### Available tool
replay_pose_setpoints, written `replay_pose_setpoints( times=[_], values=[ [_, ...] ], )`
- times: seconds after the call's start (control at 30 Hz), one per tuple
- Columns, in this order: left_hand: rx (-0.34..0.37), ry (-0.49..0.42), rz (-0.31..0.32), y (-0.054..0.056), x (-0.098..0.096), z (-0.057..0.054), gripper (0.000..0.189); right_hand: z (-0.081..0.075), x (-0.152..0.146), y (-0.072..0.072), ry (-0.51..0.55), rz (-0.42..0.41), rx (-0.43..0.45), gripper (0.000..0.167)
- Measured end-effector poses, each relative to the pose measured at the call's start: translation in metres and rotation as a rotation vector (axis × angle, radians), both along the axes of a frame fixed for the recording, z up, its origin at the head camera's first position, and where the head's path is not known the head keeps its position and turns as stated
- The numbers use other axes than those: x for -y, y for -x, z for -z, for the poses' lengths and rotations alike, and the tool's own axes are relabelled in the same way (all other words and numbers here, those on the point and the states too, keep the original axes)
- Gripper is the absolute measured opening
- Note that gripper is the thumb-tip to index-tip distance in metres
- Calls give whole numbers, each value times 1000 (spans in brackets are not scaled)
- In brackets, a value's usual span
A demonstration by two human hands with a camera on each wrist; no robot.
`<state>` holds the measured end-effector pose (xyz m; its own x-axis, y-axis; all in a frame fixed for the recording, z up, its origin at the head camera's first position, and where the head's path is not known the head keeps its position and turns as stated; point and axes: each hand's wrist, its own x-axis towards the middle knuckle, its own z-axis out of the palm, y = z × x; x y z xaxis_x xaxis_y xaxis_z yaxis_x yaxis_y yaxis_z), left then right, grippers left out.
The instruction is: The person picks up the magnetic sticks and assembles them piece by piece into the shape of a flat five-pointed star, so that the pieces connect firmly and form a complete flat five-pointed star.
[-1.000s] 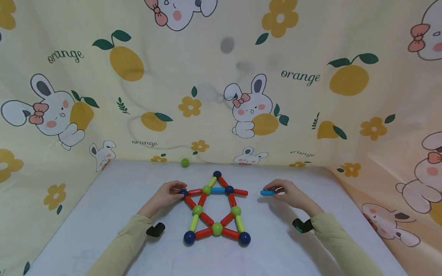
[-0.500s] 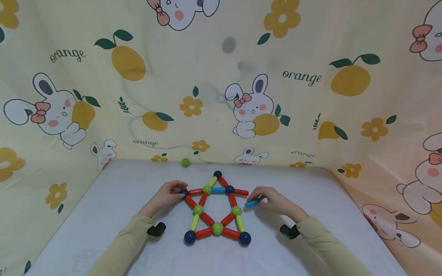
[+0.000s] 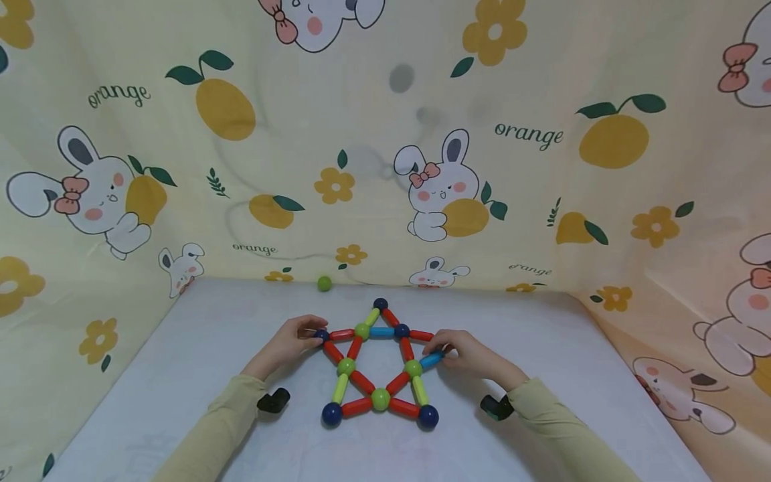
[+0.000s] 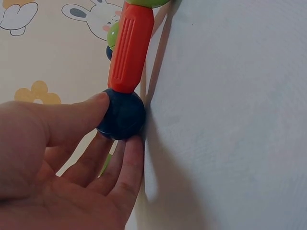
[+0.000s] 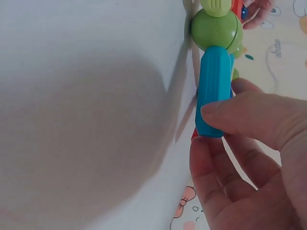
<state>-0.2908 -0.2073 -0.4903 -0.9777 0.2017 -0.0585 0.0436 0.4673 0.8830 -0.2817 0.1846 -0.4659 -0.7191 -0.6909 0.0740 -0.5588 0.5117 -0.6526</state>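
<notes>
A star-like figure of rods and balls lies flat on the table. At its left corner my left hand (image 3: pixel 295 340) pinches a dark blue ball (image 4: pixel 123 115), from which a red rod (image 4: pixel 131 48) runs to a green ball. On the other side my right hand (image 3: pixel 470 355) holds a blue rod (image 5: pixel 213 91) between thumb and fingers. The rod's far end touches the right green ball (image 5: pixel 216 31). Above that hand, a red rod (image 3: pixel 420 335) sticks out from a dark blue ball (image 3: pixel 401 331), its outer end behind the fingers in the head view.
A loose green ball (image 3: pixel 324 284) sits at the table's back edge. Behind stands a patterned cloth (image 3: pixel 361 134) with rabbits and oranges. Two more dark blue balls mark the figure's front corners, and the white table (image 3: pixel 289 448) extends around it.
My right hand has moved left and slightly nearer, bringing the blue rod from apart on the right to the right green ball. My left hand stays on its dark blue ball.
</notes>
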Motion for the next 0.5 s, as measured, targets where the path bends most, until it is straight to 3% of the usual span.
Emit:
replay_pose_setpoints(
  times=[0.23,0.5],
  values=[
    [5,0,-3,0,0,-2,37,1,1,0,21,48,16,28],
    [22,11,-2,1,1,-2,37,-9,-9,-16,60,152,27,26]
  ],
)
